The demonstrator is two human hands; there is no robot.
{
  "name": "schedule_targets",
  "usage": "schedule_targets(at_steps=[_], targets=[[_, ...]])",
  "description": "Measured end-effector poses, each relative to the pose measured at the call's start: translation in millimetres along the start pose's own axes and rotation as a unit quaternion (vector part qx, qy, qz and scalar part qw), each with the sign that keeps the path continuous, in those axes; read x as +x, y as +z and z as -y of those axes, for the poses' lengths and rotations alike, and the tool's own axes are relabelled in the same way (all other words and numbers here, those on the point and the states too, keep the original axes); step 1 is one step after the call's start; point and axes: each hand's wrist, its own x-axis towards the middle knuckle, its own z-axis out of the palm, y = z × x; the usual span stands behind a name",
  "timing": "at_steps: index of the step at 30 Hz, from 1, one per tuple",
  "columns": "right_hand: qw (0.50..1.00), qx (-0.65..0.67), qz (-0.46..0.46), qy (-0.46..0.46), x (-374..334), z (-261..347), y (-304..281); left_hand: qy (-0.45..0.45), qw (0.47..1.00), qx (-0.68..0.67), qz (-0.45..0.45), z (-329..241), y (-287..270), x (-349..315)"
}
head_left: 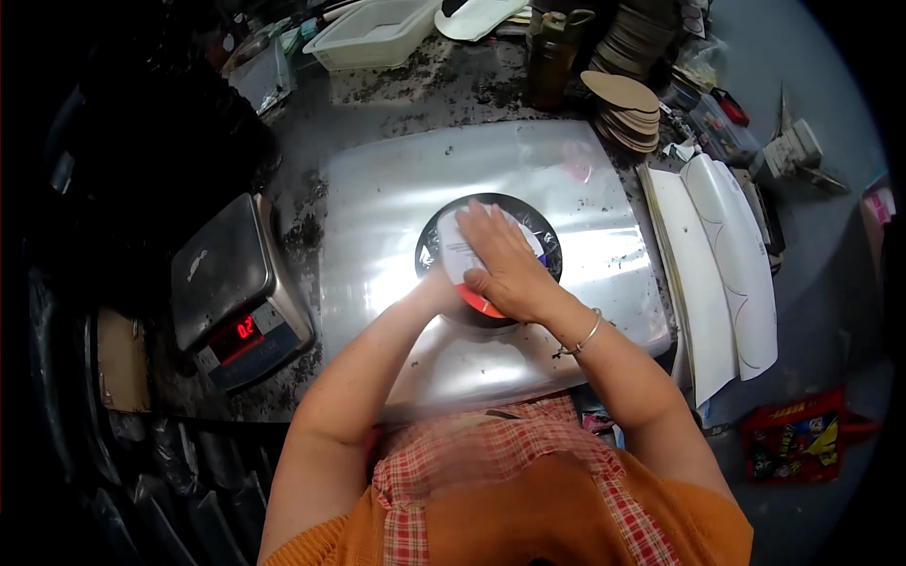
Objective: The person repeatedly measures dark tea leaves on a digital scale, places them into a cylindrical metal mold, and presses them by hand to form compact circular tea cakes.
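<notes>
Label (457, 253), white and red, lies over a black disc (431, 237), midway between the side edges of the metal sheet (373, 241). The open right hand (505, 264) seemingly smooths it; the left hand (437, 289) hides its grip. Even pressure seems called for next.

We cannot see the fingers of the left hand (437, 289), hidden behind the white-and-red label (457, 245) and right hand (510, 264). The label's print is too blurred for us to read; the upper edge crops a white tub (366, 55).
</notes>
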Motion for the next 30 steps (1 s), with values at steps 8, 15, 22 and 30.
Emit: schedule_targets(at_steps=[8, 15, 22, 30], targets=[[0.974, -0.211, 0.082, 0.028, -6.3, 11.3, 16.1, -0.229, 0.890, -0.271, -0.288, -18.5, -38.2, -4.6], [0.949, -0.157, 0.263, 0.077, 19.6, 23.7, -4.5, -0.013, 0.976, 0.004, -0.219, -78.6, -26.4, 11.9], [0.922, 0.320, 0.016, 0.218, -32.7, -16.5, -95.1, -0.191, 0.918, -0.173, -0.300, -67.0, -153.1, -121.0], [0.764, 0.598, -0.192, 0.146, -60.7, -102.8, -96.7, -0.024, 0.835, 0.463, -0.297, -60.2, -94.3, -113.0]])
